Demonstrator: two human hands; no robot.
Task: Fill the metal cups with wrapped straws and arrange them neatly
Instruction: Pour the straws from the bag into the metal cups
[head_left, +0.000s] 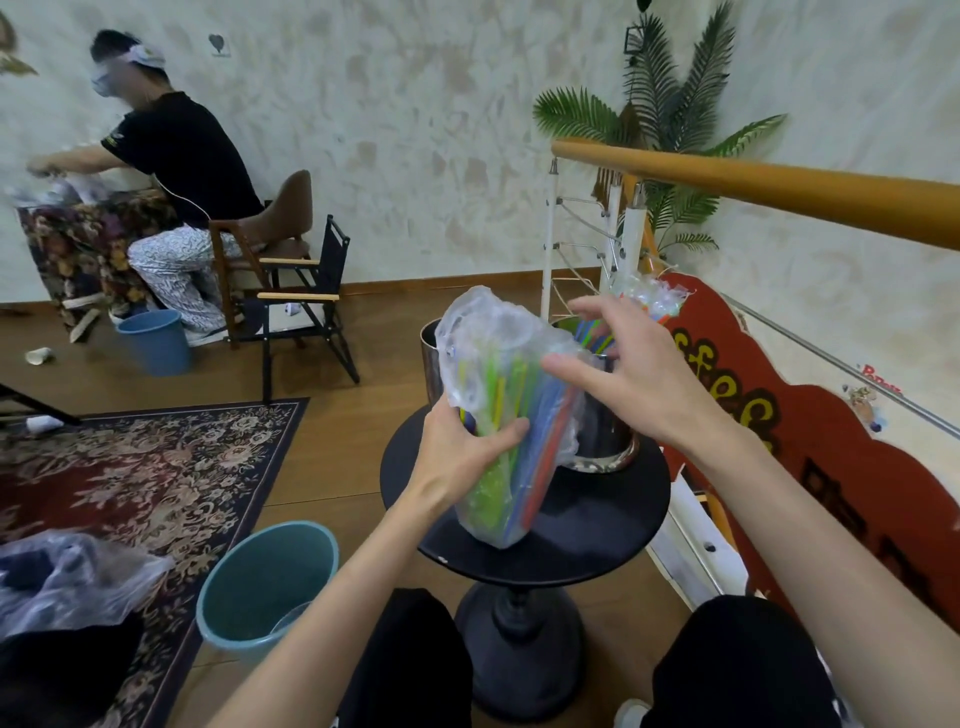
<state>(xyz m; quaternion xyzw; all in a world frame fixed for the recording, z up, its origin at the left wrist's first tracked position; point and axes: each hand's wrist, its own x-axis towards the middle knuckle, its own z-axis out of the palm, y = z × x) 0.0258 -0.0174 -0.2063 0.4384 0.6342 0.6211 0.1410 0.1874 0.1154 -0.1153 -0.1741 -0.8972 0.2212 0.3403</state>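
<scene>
Steel cups (605, 436) half hidden behind straw bag (506, 415) in left grip (462, 452); right grip (618, 364) spread

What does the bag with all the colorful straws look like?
The bag of straws is clear, crinkly thin plastic, packed with green, yellow, blue and red straws. It stands tilted, its bottom on the round black table in front of two shiny metal cups. The left hand grips its lower middle; the right hand reaches over its loose, puffed-up open top.
</scene>
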